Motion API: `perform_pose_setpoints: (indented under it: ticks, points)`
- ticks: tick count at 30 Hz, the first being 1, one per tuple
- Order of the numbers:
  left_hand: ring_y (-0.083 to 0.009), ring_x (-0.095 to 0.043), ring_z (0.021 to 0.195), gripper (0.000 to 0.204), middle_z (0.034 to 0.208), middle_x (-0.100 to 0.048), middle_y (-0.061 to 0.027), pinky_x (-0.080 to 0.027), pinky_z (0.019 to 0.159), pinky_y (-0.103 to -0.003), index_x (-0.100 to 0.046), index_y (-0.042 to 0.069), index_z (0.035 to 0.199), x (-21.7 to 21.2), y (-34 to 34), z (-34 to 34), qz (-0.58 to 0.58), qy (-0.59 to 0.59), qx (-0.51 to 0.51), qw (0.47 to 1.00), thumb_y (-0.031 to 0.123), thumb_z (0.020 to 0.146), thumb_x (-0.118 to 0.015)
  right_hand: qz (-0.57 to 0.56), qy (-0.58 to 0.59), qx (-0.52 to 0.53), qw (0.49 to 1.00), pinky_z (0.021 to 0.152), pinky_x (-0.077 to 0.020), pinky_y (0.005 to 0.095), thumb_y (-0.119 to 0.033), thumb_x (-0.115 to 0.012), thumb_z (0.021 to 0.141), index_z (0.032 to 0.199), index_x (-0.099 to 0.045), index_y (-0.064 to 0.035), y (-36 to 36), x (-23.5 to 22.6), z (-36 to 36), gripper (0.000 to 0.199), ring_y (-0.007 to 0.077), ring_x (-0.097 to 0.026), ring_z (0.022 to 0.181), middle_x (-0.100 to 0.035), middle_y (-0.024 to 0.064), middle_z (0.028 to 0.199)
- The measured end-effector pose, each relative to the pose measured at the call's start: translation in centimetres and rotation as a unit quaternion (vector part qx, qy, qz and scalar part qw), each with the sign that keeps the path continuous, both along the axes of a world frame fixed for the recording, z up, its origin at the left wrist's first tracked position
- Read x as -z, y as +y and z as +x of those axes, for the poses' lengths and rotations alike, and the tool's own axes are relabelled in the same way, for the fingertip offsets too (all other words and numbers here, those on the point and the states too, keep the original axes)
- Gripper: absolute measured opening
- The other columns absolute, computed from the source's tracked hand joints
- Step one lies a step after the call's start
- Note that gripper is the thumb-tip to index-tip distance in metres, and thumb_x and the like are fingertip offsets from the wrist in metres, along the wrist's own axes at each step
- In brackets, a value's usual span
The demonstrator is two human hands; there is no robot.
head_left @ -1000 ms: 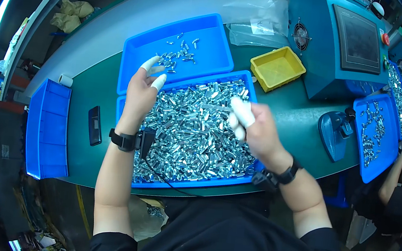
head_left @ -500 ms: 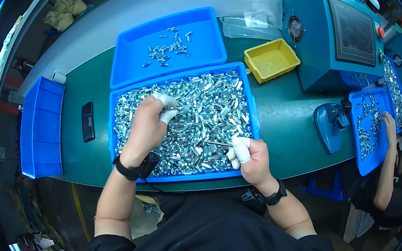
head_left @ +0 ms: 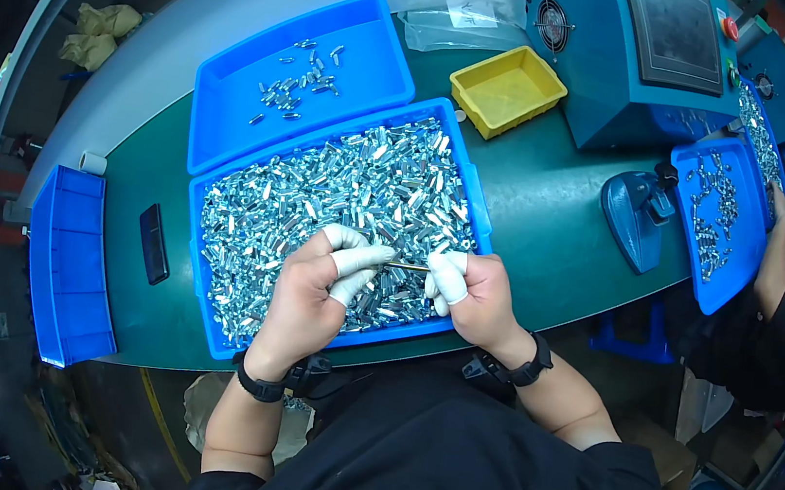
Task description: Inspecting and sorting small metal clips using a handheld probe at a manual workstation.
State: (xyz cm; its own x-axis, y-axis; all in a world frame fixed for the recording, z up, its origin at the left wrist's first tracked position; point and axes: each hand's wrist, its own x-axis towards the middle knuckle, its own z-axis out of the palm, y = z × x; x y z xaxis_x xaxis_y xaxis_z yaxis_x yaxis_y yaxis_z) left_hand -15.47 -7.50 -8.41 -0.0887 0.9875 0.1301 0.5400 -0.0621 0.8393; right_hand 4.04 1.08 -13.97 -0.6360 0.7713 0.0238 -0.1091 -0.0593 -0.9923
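Both my hands meet over a large blue tray [head_left: 478,207] heaped with small shiny metal fittings [head_left: 342,180]. My right hand [head_left: 481,305], with white finger covers, grips a thin metal rod [head_left: 409,267] that points left. At the rod's left end, my left hand [head_left: 313,289] has its covered thumb and fingers pinched together. Whatever lies between those left fingertips is hidden. A wristband sits on each of my wrists.
Behind stands a second blue tray [head_left: 232,118] with a few fittings, beside a yellow bin [head_left: 501,121]. A phone [head_left: 154,243] and a divided blue box [head_left: 73,274] are left. At right are a teal stand [head_left: 633,221], a screened machine [head_left: 591,103] and a co-worker's arm [head_left: 774,263].
My left hand has come from among the fittings rightward and nearer me, to the rod's tip. My right hand still holds the rod. The view has shifted slightly; the co-worker's arm has moved.
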Motion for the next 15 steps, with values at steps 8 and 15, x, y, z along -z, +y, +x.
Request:
perform_pose_setpoints:
  ticks: [8,15]
  points:
    - [-0.0152,-0.062,0.080,0.031,0.094,-0.063,-0.0075,-0.051,0.069,-0.026,-0.070,0.003,0.109,-0.3,-0.7,0.8,0.040,0.067,-0.016,0.997,-0.011,0.083,-0.063,0.002,-0.009,-0.011,1.000,0.046,-0.0394,0.0231,-0.018,-0.055,0.101,0.066,-0.060,-0.0017,-0.3,0.1,0.0,0.039,0.0060,-0.052,0.046,-0.056,0.0002,0.054]
    - [-0.0111,-0.062,0.072,0.018,0.088,-0.065,-0.0076,-0.051,0.063,-0.023,-0.061,0.000,0.107,0.5,-1.6,2.1,-0.128,-0.296,-0.082,0.943,-0.005,0.090,-0.063,0.024,0.007,-0.022,0.999,0.044,-0.0386,0.0254,-0.015,-0.061,0.098,0.068,-0.063,-0.0002,-0.8,0.0,0.0,0.033,0.0068,-0.052,0.047,-0.056,0.0014,0.054]
